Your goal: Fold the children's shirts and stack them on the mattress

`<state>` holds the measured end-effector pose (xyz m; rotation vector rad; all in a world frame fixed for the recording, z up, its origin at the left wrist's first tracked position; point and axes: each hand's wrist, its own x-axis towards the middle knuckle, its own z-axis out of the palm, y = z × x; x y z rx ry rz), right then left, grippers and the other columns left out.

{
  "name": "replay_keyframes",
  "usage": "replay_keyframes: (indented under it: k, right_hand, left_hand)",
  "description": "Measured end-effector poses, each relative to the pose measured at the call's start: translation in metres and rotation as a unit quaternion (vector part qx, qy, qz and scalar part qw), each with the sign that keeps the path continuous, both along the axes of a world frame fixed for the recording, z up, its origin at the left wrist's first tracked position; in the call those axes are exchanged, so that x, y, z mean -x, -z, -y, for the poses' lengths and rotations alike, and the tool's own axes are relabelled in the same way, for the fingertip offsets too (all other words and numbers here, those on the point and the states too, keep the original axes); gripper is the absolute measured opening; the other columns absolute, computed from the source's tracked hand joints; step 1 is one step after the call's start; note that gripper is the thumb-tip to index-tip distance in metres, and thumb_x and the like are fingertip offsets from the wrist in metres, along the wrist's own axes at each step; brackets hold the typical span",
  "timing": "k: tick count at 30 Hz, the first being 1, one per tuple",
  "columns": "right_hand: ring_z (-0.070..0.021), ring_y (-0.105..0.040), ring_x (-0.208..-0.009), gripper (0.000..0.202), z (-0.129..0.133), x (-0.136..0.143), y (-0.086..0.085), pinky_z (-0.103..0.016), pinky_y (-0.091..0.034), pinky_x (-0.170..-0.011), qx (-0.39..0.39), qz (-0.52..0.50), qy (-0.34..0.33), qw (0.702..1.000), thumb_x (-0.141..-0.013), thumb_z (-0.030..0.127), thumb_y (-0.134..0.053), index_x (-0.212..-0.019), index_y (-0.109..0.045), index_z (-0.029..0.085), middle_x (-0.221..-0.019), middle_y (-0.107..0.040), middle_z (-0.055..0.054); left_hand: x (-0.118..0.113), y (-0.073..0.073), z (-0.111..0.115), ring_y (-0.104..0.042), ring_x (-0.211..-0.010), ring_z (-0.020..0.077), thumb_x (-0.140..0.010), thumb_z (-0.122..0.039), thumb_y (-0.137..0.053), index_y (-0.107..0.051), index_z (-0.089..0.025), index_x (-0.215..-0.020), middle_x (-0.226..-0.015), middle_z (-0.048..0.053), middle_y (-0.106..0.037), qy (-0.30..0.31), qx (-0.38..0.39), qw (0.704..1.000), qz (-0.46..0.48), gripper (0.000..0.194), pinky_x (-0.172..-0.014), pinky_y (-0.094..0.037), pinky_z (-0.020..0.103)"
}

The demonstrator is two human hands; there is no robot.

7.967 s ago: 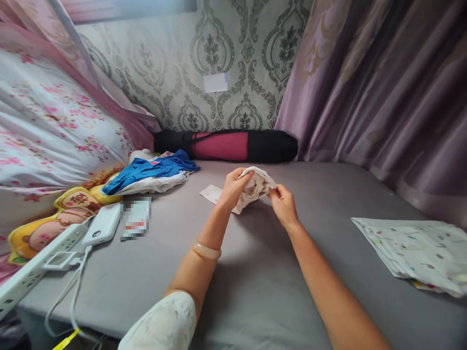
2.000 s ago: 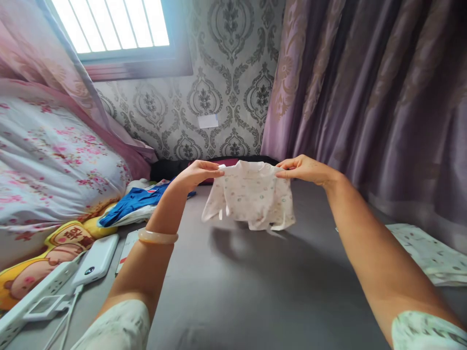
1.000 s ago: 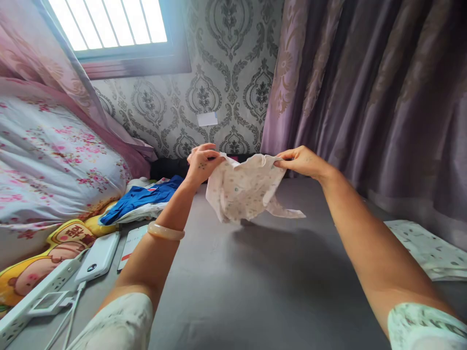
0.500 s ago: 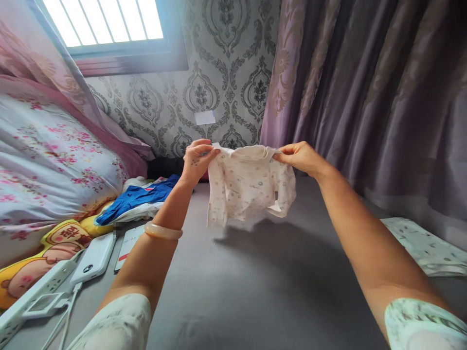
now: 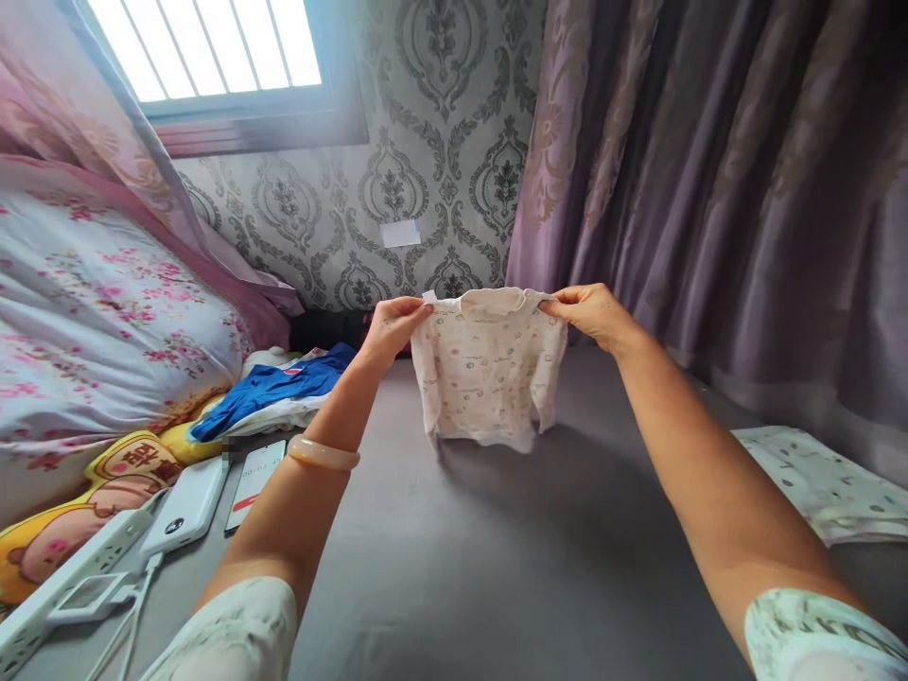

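Note:
A small cream baby shirt with a fine print and long sleeves hangs upright between my hands, its hem just over or brushing the grey bed sheet. My left hand pinches the shoulder at the left, beside a little white tag. The opposite shoulder is pinched by my right hand. Between them the round neckline faces up, and both sleeves drop at the sides. I wear a pale bangle on the left wrist. The fingertips behind the cloth are partly hidden.
On the right lies a folded white printed cloth. Along the left are a blue garment, a phone, a white power bank, a power strip with cables and a yellow cartoon cushion. Purple curtains hang at the back right.
The shirt has swung down and straightened; its front is now flat and its hem hangs lower. Both hands have lowered slightly, still holding the shoulders.

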<state>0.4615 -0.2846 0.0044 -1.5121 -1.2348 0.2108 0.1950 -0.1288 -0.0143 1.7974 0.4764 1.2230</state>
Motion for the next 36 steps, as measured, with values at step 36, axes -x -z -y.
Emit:
replay_keyframes:
  k: [36]
  right_hand:
    - [-0.0120, -0.053, -0.046, 0.048, 0.024, 0.004, 0.066, -0.022, -0.039, -0.042, 0.293, 0.022, -0.142, 0.945, -0.058, 0.064, -0.077, -0.069, -0.073, 0.018, -0.054, -0.063, 0.002]
  left_hand:
    - [0.049, 0.059, -0.008, -0.051, -0.047, 0.0113, -0.068, -0.052, -0.071, -0.073, -0.015, -0.072, -0.056, 0.000, -0.061, 0.064, 0.045, 0.942, -0.326, 0.037, -0.042, -0.034, 0.021]
